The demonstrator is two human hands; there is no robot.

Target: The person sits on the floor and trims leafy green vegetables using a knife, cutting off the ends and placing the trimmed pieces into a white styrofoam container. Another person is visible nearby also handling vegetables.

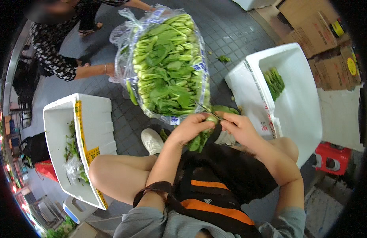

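Observation:
My left hand (193, 126) grips a head of leafy greens (199, 140) near its pale base, leaves hanging down over my lap. Held in my right hand (237, 125) is a small knife (207, 109), its thin blade lying across the base of the greens and pointing up and left. Just beyond my hands, a clear plastic bag with blue print (204, 70) lies around a large stack of bok choy (168, 64). The white foam box (302, 98) on the right holds a few green heads (273, 83).
Another person (52, 47) bends at the upper left, hands at the plastic bag. A foam box (95, 119) with loose leaves and plastic stands at left. Cardboard boxes (312, 35) and a red stool (333, 157) are at right. Leaf scraps (223, 59) lie on the tiled floor.

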